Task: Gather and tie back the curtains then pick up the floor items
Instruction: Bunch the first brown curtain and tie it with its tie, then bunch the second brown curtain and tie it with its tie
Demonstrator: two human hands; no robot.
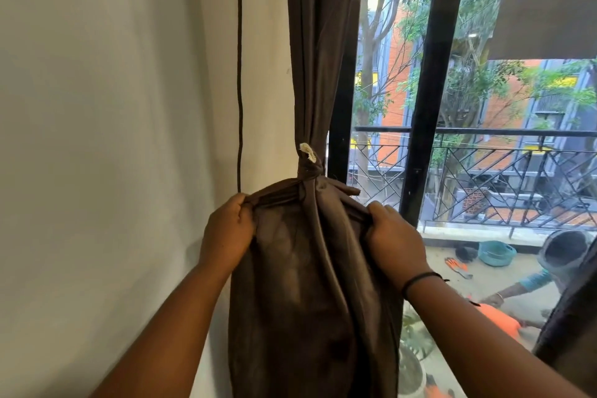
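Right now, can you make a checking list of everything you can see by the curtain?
Surface: white wall, bare.
Job's things: brown curtain gathered, knotted at knot; lower part spread between the hands. Floor items: not seen.
Clutter: nothing seen indoors.
Grips: left hand and right hand each pinch a curtain fold.
Cables: dark cord hangs down the wall.
Surroundings: window frame, balcony railing, a person crouching outside.
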